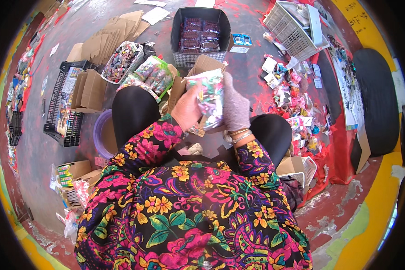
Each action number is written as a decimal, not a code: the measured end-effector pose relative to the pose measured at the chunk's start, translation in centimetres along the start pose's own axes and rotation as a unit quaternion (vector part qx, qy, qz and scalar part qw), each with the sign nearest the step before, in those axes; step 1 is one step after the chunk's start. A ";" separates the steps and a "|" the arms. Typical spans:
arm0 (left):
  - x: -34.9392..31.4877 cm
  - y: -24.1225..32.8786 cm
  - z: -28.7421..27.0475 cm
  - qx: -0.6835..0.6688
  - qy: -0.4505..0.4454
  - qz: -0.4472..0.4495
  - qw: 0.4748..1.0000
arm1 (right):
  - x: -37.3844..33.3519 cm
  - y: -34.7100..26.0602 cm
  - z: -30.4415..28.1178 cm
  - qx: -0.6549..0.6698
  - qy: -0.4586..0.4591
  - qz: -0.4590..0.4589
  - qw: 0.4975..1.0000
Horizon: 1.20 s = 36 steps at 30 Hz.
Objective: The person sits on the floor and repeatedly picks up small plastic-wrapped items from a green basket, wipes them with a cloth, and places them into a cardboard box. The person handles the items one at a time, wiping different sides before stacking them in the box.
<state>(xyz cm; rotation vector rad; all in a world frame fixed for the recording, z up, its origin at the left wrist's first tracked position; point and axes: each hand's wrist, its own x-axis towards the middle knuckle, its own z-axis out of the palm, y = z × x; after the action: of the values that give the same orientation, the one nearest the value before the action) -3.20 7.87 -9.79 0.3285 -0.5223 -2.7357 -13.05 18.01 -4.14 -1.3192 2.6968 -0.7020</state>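
Between my knees I hold up a clear plastic bag (212, 95) packed with small pink, green and white pieces, too small to name. My bare left hand (186, 108) grips its left side, thumb on the front. On its right side is my right hand (236, 105), in a pale knitted glove with bracelets at the wrist. An open cardboard box (177, 93) stands just behind and below the bag, partly hidden by it. Left of that box, a green basket (172, 72) bears several similar filled bags (152, 74).
Ahead stands a dark bin (198, 58) of dark packets beside a small blue box (241, 40). A white basket (136, 63), black crate (51, 108) and purple tub (102, 135) lie leftward. Rightward are a grey crate (285, 29) and heaped colourful trinkets (297, 101).
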 end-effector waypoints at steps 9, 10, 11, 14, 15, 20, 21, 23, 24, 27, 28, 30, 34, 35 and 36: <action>-1.1 4.2 -1.1 0.065 -0.085 -0.173 0.979 | 0.8 3.2 -2.1 -0.014 -0.093 -0.180 0.979; -1.3 4.2 0.2 0.086 -0.091 -0.195 0.973 | 0.8 2.9 -1.9 -0.038 -0.103 -0.150 0.983; -1.4 4.3 1.4 0.108 -0.097 -0.217 0.965 | 0.8 2.8 -1.8 -0.061 -0.113 -0.120 0.984; -1.0 4.0 0.3 0.122 -0.074 -0.178 0.974 | 1.2 2.5 -2.1 0.369 0.005 0.218 0.904; -1.0 4.1 0.0 0.111 -0.061 -0.152 0.980 | 1.1 2.1 -2.7 0.079 -0.081 0.098 0.989; -0.9 3.9 -0.8 0.038 -0.029 -0.042 0.998 | 1.1 0.4 -5.5 -0.433 -0.178 -0.210 0.858; -0.9 3.9 -0.8 0.033 -0.035 -0.030 0.998 | 1.0 2.1 -4.6 -0.410 -0.166 -0.226 0.868; -0.8 3.3 0.0 0.041 -0.044 -0.026 0.998 | 0.6 3.5 -3.1 -0.330 -0.131 -0.203 0.912; -0.9 2.9 0.0 0.056 -0.044 -0.021 0.997 | 0.4 3.7 -2.2 -0.271 -0.106 -0.164 0.942; -1.3 1.0 -0.3 0.066 -0.047 -0.042 0.996 | -0.1 3.3 0.1 -0.081 -0.021 -0.048 0.995; -1.5 0.5 -0.1 0.059 -0.054 -0.049 0.996 | -0.2 3.1 0.5 -0.016 0.007 -0.007 1.000; -1.7 0.3 0.3 0.065 -0.075 -0.060 0.993 | -0.2 3.1 0.3 0.036 0.036 0.036 0.998; -0.8 2.4 -0.2 0.050 -0.127 -0.112 0.984 | 0.3 3.0 -1.4 -0.021 0.047 0.049 0.997; -0.6 2.7 -0.2 0.093 -0.118 -0.113 0.982 | 0.4 3.0 -1.6 -0.035 0.052 0.053 0.997; -0.3 3.0 -0.2 0.136 -0.109 -0.114 0.978 | 0.2 3.0 -2.0 -0.062 0.056 0.018 0.996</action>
<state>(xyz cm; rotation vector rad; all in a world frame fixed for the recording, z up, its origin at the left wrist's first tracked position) -2.00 5.34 -8.76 0.1611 -0.9793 -2.9419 -15.87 20.18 -3.57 -1.2910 2.8875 -0.6329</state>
